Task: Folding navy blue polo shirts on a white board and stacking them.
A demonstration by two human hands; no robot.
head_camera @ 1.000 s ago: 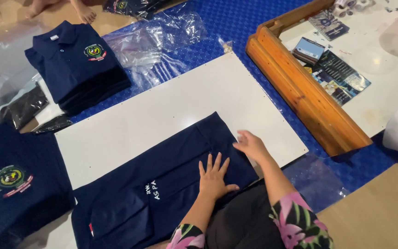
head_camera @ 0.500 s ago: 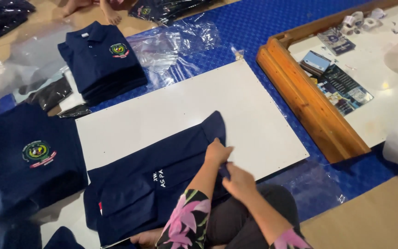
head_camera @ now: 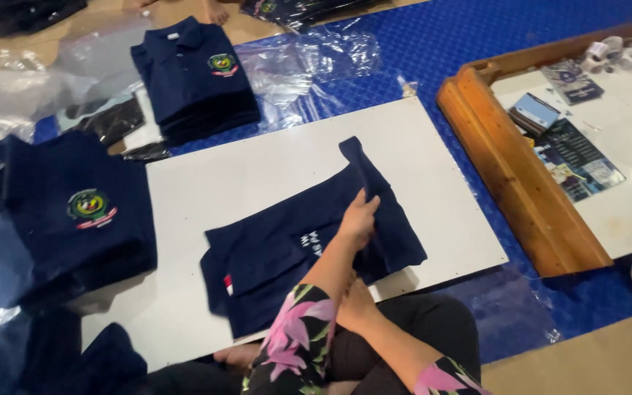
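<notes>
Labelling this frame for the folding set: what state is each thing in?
Navy shirt: partly folded on the white board, sleeve lifted.
Left hand: pinching the shirt's fold.
Right hand: mostly hidden behind the left arm, grip unclear.
Far shirt stack: folded, stacked.
Near shirt stack: folded, stacked.
Clear plastic bags: crumpled on the blue mat.

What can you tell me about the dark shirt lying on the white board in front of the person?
The navy shirt looks like soft knit cloth, partly folded into a rough rectangle, lying flat and slightly askew on the white board. White lettering shows near its middle and a small red-and-white patch on one sleeve at the left. One part sticks out towards the board's far edge. The left hand grips a fold at its middle; the right hand sits at its near edge.
</notes>
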